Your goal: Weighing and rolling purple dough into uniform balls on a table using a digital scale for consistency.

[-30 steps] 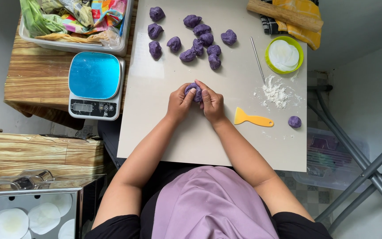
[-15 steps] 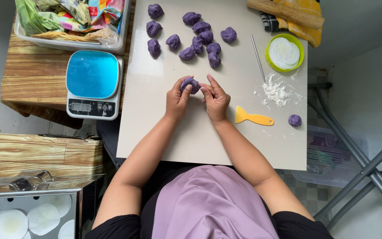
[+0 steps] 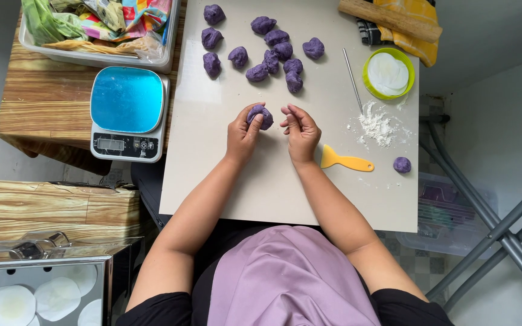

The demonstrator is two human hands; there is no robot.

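**Purple dough ball in the left hand, containers around the board**

The left hand [image 3: 243, 134] is curling its fingers around a purple dough ball [image 3: 261, 116], clamping it against the palm just above the white board [image 3: 225, 175]. The right hand [image 3: 300, 131] is sitting just beside it at 3 o'clock, fingers loosely bent and apart from the ball, gripping nothing.

At 12 o'clock from the hands, a cluster of purple dough pieces [image 3: 267, 51] is lying on the far end of the board. A single small purple ball [image 3: 402, 164] is resting apart at 3 o'clock, beyond the yellow scraper [image 3: 345, 161], which is lying just beside the right wrist. A little heap of white flour [image 3: 377, 125] is spreading at 2 o'clock, with a thin metal rod [image 3: 351, 78] lying beside it.

Further out at 2 o'clock, a round green-rimmed dish [image 3: 388, 73] is holding something white and flat. At 10 o'clock, a clear plastic tub [image 3: 98, 57] is holding green leaves and colourful wrappers. Below it, a kitchen scale [image 3: 127, 113] with a blue top is standing on a wooden table [image 3: 37, 108]. At 7 o'clock, a metal tray [image 3: 43, 290] is carrying round white paper discs
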